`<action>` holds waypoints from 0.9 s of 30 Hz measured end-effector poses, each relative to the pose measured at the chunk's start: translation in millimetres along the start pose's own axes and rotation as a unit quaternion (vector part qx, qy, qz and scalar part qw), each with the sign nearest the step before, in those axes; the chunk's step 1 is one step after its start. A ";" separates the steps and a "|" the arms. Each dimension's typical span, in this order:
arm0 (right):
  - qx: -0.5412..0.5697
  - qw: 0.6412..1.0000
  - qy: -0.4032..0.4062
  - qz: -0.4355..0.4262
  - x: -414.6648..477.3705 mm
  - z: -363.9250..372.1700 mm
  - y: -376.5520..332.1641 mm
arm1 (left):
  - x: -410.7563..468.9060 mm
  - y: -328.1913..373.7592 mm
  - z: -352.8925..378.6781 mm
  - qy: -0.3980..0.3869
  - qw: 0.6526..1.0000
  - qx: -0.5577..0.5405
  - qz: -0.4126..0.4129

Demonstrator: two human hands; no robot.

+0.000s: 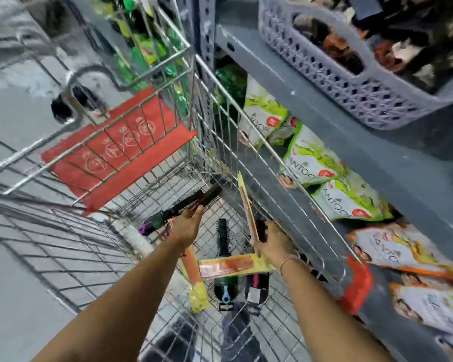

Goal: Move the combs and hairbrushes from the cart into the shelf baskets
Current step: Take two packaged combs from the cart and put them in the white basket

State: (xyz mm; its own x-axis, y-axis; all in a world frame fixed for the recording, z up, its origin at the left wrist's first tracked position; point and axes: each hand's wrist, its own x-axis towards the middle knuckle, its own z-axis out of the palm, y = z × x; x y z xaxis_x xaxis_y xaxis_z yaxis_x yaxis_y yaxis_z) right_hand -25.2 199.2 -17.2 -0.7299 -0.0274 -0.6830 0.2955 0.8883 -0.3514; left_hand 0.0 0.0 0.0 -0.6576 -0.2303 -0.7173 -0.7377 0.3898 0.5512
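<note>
Both my hands reach down into the wire cart (pixel 249 118). My left hand (pixel 186 226) grips a dark hairbrush (pixel 191 203) held across the cart. My right hand (pixel 272 244) grips a packaged orange comb (pixel 246 207) with yellow card, standing on edge, with something black beside it in the same hand. On the cart floor lie a black round hairbrush (pixel 222 235), a packaged orange comb (pixel 233 265) lying flat, another orange comb (pixel 194 273) and a brush with a blue handle loop (pixel 226 291). A grey perforated shelf basket (pixel 345 84) stands on the shelf at upper right.
The cart's red child-seat flap (pixel 120 152) is folded down at the far end. A grey metal shelf (pixel 324 121) runs along the right, with green-and-white packets (pixel 314 160) underneath. A second wire cart (pixel 63 246) sits at the left on the grey floor.
</note>
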 end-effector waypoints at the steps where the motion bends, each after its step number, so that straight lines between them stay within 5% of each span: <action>1: -0.019 1.000 0.004 -0.006 6.4 6.2 0.7 | 7.8 -4.5 3.1 0.010 1.000 -0.013 -0.014; 5: 0.063 0.998 0.029 0.011 17.3 23.9 1.2 | 27.9 -17.4 19.8 0.018 0.975 -0.190 -0.109; 11: 0.279 0.955 -0.090 0.054 2.5 30.7 -17.0 | 25.8 -14.0 39.2 -0.140 0.917 -0.349 -0.132; 15: 0.257 0.945 -0.204 -0.014 -6.4 35.6 -29.9 | 24.4 -19.0 39.5 -0.102 0.903 -0.406 -0.093; 18: 0.136 0.977 -0.161 -0.032 8.7 35.8 -28.7 | 31.8 -30.5 26.9 0.033 0.893 -0.434 -0.114; 20: -0.083 0.987 -0.107 -0.086 22.8 35.3 -21.0 | 37.1 -42.2 19.6 0.110 0.897 -0.407 -0.131; 23: -0.354 0.910 -0.150 -0.156 33.4 49.8 -7.5 | 39.5 -58.0 16.1 0.190 0.922 -0.300 -0.156; 25: -0.429 0.870 -0.163 -0.177 35.5 62.1 -0.2 | 42.4 -63.1 18.6 0.212 0.917 -0.293 -0.171; 27: -0.428 0.869 -0.183 -0.168 32.2 61.0 3.4 | 44.9 -63.0 20.5 0.207 0.916 -0.292 -0.183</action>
State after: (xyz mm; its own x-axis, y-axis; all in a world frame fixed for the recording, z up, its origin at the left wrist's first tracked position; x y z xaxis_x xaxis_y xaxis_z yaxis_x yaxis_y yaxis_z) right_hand -10.0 173.4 -79.4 -0.3951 -0.3563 -0.8467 -0.5784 0.8125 -0.0720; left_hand 20.1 -16.6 -75.7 -0.2630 -0.6163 -0.7423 -0.7964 -0.2956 0.5276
